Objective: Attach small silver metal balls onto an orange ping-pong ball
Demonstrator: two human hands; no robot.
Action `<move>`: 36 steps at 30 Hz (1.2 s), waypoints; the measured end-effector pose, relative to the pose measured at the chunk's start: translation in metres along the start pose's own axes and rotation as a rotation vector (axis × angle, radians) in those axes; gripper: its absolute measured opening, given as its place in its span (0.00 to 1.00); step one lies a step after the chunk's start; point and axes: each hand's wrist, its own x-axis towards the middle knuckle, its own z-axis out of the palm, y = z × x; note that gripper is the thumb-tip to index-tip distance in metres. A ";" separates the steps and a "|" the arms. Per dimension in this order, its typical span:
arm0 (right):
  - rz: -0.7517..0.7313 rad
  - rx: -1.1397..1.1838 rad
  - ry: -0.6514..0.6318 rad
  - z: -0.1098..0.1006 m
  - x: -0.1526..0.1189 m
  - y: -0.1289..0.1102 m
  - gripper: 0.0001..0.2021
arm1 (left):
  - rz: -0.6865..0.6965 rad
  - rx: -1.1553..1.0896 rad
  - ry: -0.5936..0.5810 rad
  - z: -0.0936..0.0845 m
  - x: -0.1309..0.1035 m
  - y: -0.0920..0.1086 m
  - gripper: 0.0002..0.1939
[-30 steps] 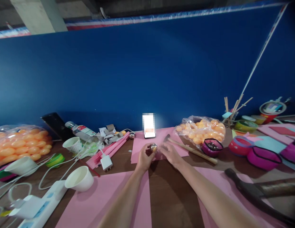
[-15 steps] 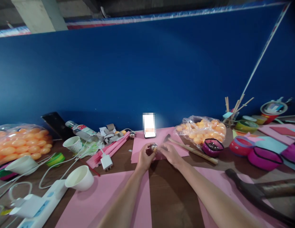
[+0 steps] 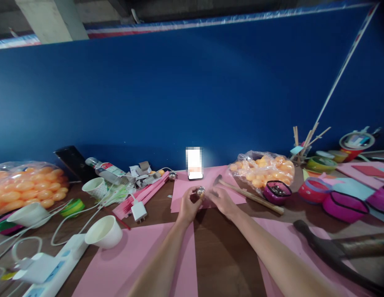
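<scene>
My left hand (image 3: 190, 204) is closed around a small ball (image 3: 201, 191). The ball's upper side is covered in shiny silver studs that look like thumbtacks, and a bit of orange shows low on it. Just to the right, my right hand (image 3: 223, 201) hovers with its fingers bent together, fingertips pointing at the ball; what they pinch, if anything, is too small and blurred to make out. Both hands are over a pink sheet (image 3: 179, 194). Behind them stands a lit phone (image 3: 195, 171), its screen pixelated. A second silver-studded ball (image 3: 172, 176) rests to the left of the phone.
A wooden-handled hammer (image 3: 250, 194) and a purple bowl (image 3: 276, 193) of small shiny pieces lie right; a larger hammer (image 3: 322, 247) is nearer. Bags of orange balls (image 3: 266, 169) stand on both sides. Left are a white cup (image 3: 103, 233), a power strip (image 3: 62, 262) and cables.
My right hand's fingertips have shifted slightly at the ball's right side. The left hand keeps its hold, with the ball turned a little.
</scene>
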 end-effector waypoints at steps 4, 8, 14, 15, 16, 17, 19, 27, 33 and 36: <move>0.004 -0.012 -0.015 0.000 0.000 -0.001 0.15 | 0.003 0.013 0.003 0.000 0.000 -0.001 0.20; 0.019 0.004 -0.013 0.001 0.000 -0.001 0.14 | 0.010 0.010 -0.004 -0.001 0.000 -0.004 0.19; 0.027 0.005 -0.006 0.001 0.001 0.000 0.12 | 0.013 0.016 0.005 -0.001 0.001 -0.005 0.19; 0.026 0.007 -0.008 0.001 0.001 0.000 0.12 | 0.013 0.016 0.005 -0.001 0.001 -0.005 0.19; 0.026 0.009 -0.009 0.000 0.001 0.000 0.12 | 0.013 0.017 0.005 -0.001 0.001 -0.005 0.19; 0.026 0.010 -0.007 0.000 0.001 0.000 0.13 | 0.016 0.019 0.004 -0.001 0.001 -0.005 0.19; 0.021 0.008 -0.006 0.000 0.001 -0.001 0.13 | 0.029 0.022 0.003 -0.002 0.002 -0.006 0.18; 0.025 0.003 -0.004 0.001 0.002 0.004 0.14 | 0.027 0.007 0.004 -0.002 0.002 -0.010 0.18; 0.034 -0.017 -0.013 0.000 0.002 0.005 0.17 | 0.042 -0.009 0.008 -0.002 0.002 -0.013 0.17; 0.048 -0.008 -0.022 0.000 0.002 0.006 0.17 | 0.046 -0.020 0.007 -0.001 0.002 -0.012 0.17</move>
